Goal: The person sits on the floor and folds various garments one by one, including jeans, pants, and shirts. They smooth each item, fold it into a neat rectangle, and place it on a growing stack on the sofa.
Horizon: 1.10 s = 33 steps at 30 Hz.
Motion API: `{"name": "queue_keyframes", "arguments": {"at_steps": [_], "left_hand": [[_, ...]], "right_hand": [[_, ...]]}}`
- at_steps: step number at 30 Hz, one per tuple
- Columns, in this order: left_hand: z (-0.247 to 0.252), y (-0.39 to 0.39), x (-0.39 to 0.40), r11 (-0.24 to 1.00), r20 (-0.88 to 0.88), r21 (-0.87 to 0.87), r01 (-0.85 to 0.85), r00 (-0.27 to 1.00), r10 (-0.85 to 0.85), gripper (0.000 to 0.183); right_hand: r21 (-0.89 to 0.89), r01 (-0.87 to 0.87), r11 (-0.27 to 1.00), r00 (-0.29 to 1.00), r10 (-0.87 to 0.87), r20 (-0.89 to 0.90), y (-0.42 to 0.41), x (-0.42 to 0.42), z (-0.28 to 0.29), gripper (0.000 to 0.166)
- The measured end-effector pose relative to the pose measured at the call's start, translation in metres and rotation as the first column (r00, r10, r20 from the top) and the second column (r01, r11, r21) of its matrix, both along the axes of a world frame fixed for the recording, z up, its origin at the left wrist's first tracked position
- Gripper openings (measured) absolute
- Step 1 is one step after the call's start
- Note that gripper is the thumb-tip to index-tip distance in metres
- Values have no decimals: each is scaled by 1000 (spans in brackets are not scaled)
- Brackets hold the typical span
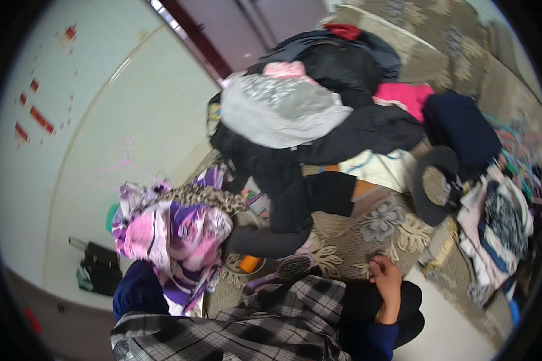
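My right hand (385,276) is above my right knee, its fingers curled in and nothing visible in them. My left hand is out of sight. Its dark blue sleeve (137,288) runs up to a bunched pink, purple and white patterned cloth (171,234), which hides whatever lies past the cuff. Behind that cloth, a leopard-print cloth (203,196) lies against it. A pink clothes hanger (126,163) shows by the wall. Before my lap are a hairbrush (293,266) with a purple handle and a small orange object (249,264).
Heaped dark clothes (343,67) and a white-and-silver garment (289,104) cover the floral sofa cover (379,221). To the right are a dark brimmed hat (435,185), a folded navy cloth (460,128), several hangers (521,149) and piled clothes (497,234). A black suitcase (100,266) stands left.
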<state>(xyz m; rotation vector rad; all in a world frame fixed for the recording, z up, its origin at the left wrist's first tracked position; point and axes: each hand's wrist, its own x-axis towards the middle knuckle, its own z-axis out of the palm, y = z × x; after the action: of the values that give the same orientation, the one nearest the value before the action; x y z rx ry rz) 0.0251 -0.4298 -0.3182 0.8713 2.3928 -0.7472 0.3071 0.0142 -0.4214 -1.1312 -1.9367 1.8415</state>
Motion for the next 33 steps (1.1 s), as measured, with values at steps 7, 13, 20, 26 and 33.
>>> {"name": "queue_keyframes", "arguments": {"at_steps": [7, 13, 20, 26, 33], "left_hand": [[-44, -10, 51, 999, 184, -29, 38, 982, -32, 27], [-27, -35, 15, 947, 288, -278, 160, 954, -77, 26], [9, -2, -33, 531, 680, -585, 613, 728, -91, 26], [76, 273, -3, 954, 349, 286, 86, 918, -187, 73], [-48, 264, -67, 770, 84, 638, -11, 995, -56, 89]], "right_hand": [[-104, -24, 994, 998, 29, 47, 7, 4, -4, 20], [-70, 2, 998, 998, 2, 63, 4, 0, 4, 18], [-59, 43, 997, 999, -45, -18, -1, 5, 5, 19], [-97, 79, 992, 996, -83, -40, 1, 12, 5, 19], [-88, 80, 993, 995, -85, -50, -1, 13, 4, 16]]}}
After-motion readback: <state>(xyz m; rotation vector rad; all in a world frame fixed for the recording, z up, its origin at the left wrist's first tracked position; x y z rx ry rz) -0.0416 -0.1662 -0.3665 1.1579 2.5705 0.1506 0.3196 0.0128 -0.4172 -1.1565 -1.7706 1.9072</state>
